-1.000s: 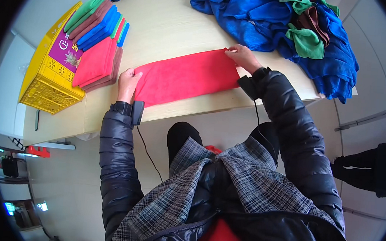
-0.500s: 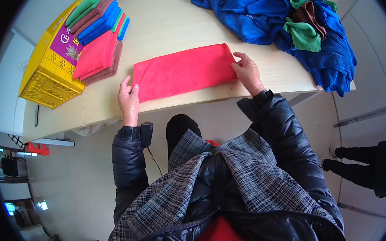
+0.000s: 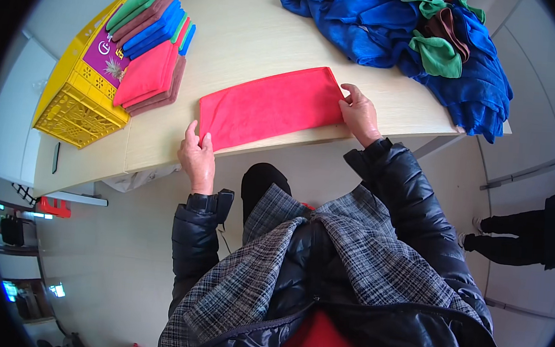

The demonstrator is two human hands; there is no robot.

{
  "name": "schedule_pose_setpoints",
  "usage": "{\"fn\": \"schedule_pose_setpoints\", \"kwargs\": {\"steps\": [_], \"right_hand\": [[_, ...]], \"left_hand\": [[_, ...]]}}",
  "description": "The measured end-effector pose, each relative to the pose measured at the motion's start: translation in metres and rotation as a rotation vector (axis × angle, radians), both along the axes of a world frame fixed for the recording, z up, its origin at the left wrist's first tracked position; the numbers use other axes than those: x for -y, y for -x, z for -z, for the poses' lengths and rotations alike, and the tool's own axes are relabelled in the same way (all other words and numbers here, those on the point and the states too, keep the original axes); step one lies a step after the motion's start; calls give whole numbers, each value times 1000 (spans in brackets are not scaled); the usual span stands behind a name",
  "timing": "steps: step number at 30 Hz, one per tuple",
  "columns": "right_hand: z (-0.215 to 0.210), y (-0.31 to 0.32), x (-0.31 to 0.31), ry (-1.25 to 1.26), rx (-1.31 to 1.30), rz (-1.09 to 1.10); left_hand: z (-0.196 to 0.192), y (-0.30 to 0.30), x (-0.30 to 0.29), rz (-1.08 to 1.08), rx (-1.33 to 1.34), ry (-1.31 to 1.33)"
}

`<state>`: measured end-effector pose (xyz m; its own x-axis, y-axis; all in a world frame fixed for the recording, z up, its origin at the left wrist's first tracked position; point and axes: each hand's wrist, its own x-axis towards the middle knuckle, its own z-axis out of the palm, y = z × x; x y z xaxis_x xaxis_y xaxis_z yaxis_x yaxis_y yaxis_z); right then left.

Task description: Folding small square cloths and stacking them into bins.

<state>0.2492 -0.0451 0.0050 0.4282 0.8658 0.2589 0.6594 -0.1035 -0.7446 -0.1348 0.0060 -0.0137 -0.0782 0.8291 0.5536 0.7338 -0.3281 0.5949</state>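
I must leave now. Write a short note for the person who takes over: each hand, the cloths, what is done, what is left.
Left hand: flat on the left end of the red cloth, at the table edge.
Right hand: on its right end.
Done: red cloth folded into a long strip; folded cloths stacked beside the yellow crate.
Left: pile of unfolded cloths, mostly blue, at the far right.

Matt red cloth (image 3: 270, 106), pale smooth wood-grain table (image 3: 249, 34), glossy yellow plastic crate (image 3: 78, 102)
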Motion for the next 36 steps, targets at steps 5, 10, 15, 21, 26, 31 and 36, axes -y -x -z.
{"fn": "schedule_pose_setpoints", "kwargs": {"steps": [5, 10, 15, 21, 26, 31, 36], "right_hand": [[4, -7, 11, -13, -8, 3], [-5, -11, 23, 22, -103, 28], [-9, -12, 31, 49, -18, 80], [-14, -7, 36, 40, -12, 84], [-13, -9, 38, 37, 1, 97], [-11, -14, 38, 13, 97, 78], [-36, 10, 31, -199, 499, -2]], "left_hand": [[-6, -8, 18, -12, -139, -76], [-5, -17, 16, -49, -172, -70], [-8, -31, 0, -47, -231, -143], [-7, -28, 14, -59, -182, -106], [-11, -26, 19, -49, -182, -122], [-20, -17, 21, -79, -316, -56], [-49, -35, 13, 133, -300, -130]]}}
